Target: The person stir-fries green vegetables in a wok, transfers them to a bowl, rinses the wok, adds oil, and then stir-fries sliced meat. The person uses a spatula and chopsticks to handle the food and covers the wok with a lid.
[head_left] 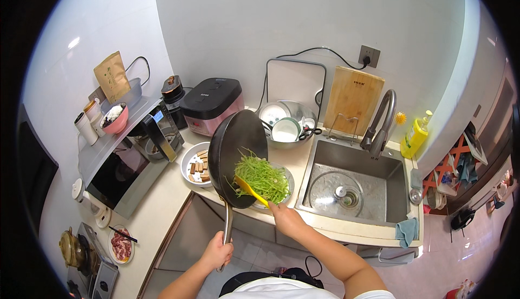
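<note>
Two hands (pixel 218 252) (pixel 288 220) grip wok (pixel 237 139) and spatula (pixel 251 189) (yellow)

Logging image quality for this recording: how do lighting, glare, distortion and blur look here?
Head view: bright overall, with small white glare spots on the glossy left wall and shine on the floor; head view: fisheye bending, the right wall bowing inside a black rim; head view: the wok, left hand and right hand show no obvious blur.
</note>
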Available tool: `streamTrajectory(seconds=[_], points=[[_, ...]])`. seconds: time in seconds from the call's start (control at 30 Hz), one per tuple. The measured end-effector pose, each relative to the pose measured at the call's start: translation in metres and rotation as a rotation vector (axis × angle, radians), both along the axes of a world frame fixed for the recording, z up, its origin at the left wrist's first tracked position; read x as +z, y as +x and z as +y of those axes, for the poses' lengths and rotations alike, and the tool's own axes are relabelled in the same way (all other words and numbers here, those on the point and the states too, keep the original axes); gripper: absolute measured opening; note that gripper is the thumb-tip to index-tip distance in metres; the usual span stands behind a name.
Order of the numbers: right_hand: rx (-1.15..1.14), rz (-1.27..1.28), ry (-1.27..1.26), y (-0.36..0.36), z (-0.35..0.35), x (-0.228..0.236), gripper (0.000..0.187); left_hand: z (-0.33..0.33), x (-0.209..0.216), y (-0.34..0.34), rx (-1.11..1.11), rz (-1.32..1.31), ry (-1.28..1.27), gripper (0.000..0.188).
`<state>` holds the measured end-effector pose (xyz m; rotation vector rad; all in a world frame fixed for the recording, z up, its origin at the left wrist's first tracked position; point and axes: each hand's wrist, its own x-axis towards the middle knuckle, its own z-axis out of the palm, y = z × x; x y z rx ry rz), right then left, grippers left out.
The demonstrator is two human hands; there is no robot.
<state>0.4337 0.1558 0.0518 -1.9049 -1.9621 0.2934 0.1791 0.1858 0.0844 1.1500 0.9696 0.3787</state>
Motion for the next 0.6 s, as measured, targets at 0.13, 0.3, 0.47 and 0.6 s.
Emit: streamTrajectory(seconds=[0.13,0.3,0.47,0.6], points=[[-0.042,-0.004,0.009,-0.001,-0.009,-0.002,0.046,-0.002,-0.002,-0.003,-0.003,-0.014,-0.006,0.018],[-0.113,0.028,0.013,-0.004,-0.023,-0.007,0.046,-0.003,-0.008,-0.002,0.005,-0.033,0.016,0.018],[-0.28,0.205,0.003,0.004,-0.041,-0.003,0.04,0.0,-0.011,-0.001,0.003,-0.023,0.027,0.018],[-0.415,0.308,-0.047,0.03,-0.059,0.008,0.037,0.0,-0.01,0.0,0.009,-0.018,0.031,0.018]])
